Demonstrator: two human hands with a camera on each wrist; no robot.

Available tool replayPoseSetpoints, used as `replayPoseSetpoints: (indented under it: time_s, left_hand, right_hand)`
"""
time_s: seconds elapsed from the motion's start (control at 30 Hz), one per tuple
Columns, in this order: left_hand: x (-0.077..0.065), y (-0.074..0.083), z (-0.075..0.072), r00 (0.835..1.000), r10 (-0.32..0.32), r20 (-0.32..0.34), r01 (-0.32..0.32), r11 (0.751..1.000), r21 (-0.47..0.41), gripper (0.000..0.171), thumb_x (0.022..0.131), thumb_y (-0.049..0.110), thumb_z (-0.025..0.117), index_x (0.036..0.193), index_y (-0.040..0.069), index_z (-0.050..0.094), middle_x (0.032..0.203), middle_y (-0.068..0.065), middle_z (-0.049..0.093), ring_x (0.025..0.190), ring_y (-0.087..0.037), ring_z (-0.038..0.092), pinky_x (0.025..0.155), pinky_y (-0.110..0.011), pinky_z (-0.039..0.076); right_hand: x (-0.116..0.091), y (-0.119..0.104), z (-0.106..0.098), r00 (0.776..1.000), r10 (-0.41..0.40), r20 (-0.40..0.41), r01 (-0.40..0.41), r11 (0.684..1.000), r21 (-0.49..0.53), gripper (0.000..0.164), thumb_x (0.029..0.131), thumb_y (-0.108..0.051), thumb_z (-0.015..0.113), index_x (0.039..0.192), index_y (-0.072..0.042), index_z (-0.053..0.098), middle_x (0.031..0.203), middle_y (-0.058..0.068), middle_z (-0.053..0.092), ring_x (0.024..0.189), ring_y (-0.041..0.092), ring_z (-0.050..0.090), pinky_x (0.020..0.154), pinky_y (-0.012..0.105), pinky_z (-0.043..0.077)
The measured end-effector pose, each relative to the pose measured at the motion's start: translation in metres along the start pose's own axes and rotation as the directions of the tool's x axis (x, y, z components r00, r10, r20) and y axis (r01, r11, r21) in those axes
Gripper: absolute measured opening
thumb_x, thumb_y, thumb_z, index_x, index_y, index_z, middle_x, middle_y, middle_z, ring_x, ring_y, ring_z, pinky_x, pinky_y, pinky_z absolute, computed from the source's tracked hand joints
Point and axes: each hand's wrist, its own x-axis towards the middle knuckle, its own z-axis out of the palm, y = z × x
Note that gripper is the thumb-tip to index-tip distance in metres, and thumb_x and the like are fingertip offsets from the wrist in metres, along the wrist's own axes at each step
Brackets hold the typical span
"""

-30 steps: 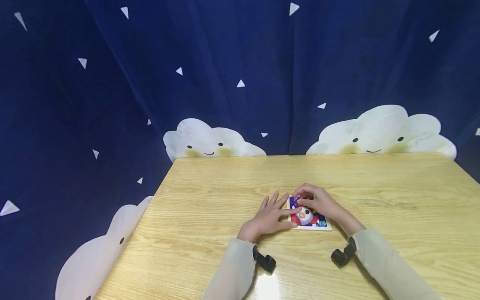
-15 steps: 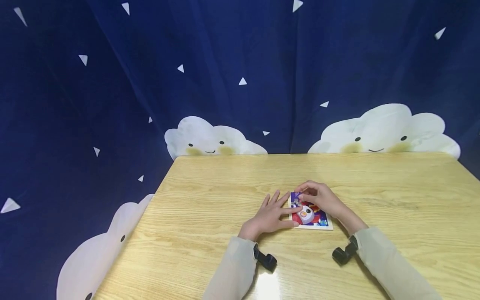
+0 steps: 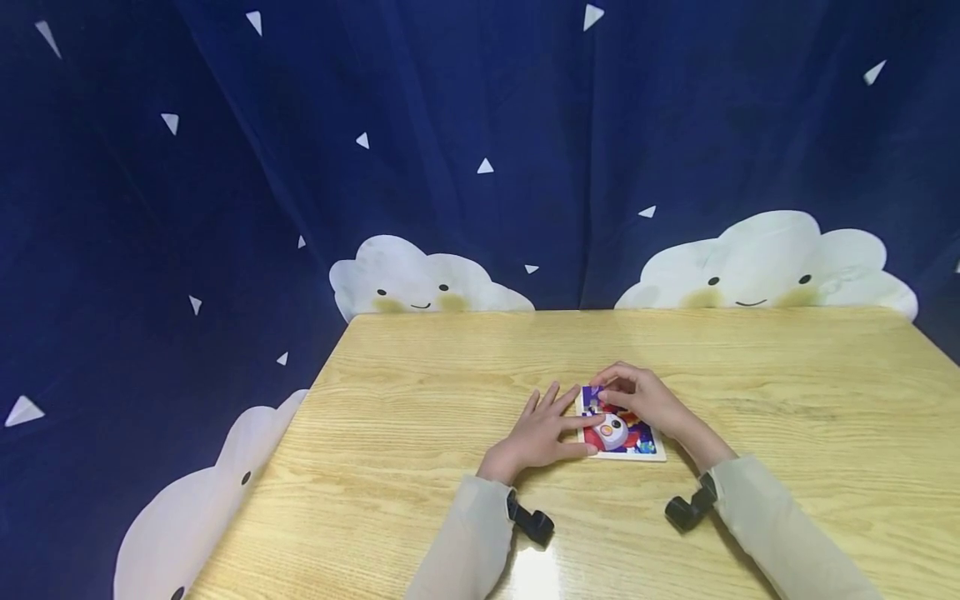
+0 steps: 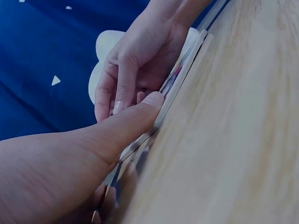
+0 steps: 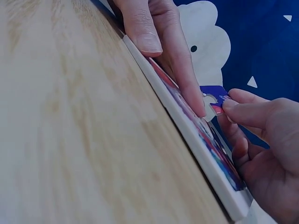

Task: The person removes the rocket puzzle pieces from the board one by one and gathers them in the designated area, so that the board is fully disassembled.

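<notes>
A small jigsaw puzzle in a pale frame [image 3: 633,457] lies on the table, its picture showing a round white face on red and purple. My left hand [image 3: 534,437] rests at the puzzle's left side, fingers spread. Its thumb [image 5: 145,43] presses near the frame's edge, and the index finger reaches over the picture. At the far side of the puzzle, my right hand [image 3: 645,400] pinches a purple puzzle piece [image 5: 215,91] between thumb and fingers. In the right wrist view that piece is raised at an angle off the board, beside the left index fingertip.
The light wooden table [image 3: 405,400] extends around both hands. Behind it hangs a dark blue curtain [image 3: 420,108] with white triangles and smiling clouds. A black wrist camera [image 3: 534,525] sits on the left wrist, another black camera [image 3: 684,512] on the right.
My right hand has drawn slightly up and right, showing more of the puzzle's far left corner. The left hand keeps its place; the whole view shifts slightly.
</notes>
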Motion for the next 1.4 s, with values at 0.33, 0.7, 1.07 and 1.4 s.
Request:
replayPoseSetpoints:
  time_s: [0.33, 0.7, 1.07, 1.4]
  left_hand:
    - [0.0, 0.0, 0.0, 1.0, -0.004, 0.005, 0.004, 1.0, 0.008, 0.051, 0.095, 0.055, 0.052, 0.145, 0.045, 0.042, 0.167, 0.0, 0.012, 0.155, -0.033, 0.003, 0.125, -0.055, 0.005]
    - [0.0, -0.002, 0.002, 1.0, -0.009, 0.015, 0.009, 1.0, -0.023, 0.051, 0.095, 0.054, 0.053, 0.145, 0.045, 0.042, 0.167, 0.0, 0.011, 0.155, -0.032, 0.0, 0.125, -0.054, 0.003]
    - [-0.001, -0.001, 0.0, 1.0, -0.004, 0.007, 0.004, 1.0, -0.025, 0.051, 0.095, 0.055, 0.053, 0.144, 0.046, 0.042, 0.167, 0.0, 0.011, 0.155, -0.032, 0.002, 0.125, -0.054, 0.004]
    - [-0.002, -0.001, 0.001, 1.0, -0.001, -0.016, 0.001, 1.0, -0.011, 0.05, 0.094, 0.055, 0.054, 0.143, 0.046, 0.044, 0.166, 0.0, 0.014, 0.155, -0.031, 0.005, 0.125, -0.053, 0.006]
  right_hand:
    - [-0.005, 0.003, -0.006, 0.999, 0.032, -0.027, -0.033, 0.998, -0.059, 0.021, 0.097, -0.018, 0.061, 0.116, -0.01, 0.068, 0.118, 0.013, 0.065, 0.096, 0.014, 0.062, 0.081, 0.02, 0.049]
    - [-0.013, 0.006, -0.016, 0.999, 0.033, -0.043, -0.036, 0.997, -0.068, 0.022, 0.096, -0.017, 0.062, 0.117, -0.011, 0.068, 0.119, 0.012, 0.066, 0.099, 0.01, 0.061, 0.086, 0.019, 0.049]
    - [-0.023, 0.012, -0.027, 0.996, 0.049, -0.074, -0.054, 0.996, -0.072, 0.026, 0.096, -0.023, 0.063, 0.118, -0.011, 0.068, 0.121, 0.011, 0.067, 0.111, 0.015, 0.06, 0.096, 0.026, 0.045]
    - [-0.031, 0.019, -0.037, 0.991, 0.09, -0.099, -0.099, 0.991, -0.087, 0.028, 0.096, -0.027, 0.063, 0.12, -0.013, 0.067, 0.125, 0.012, 0.065, 0.104, -0.004, 0.057, 0.09, 0.016, 0.045]
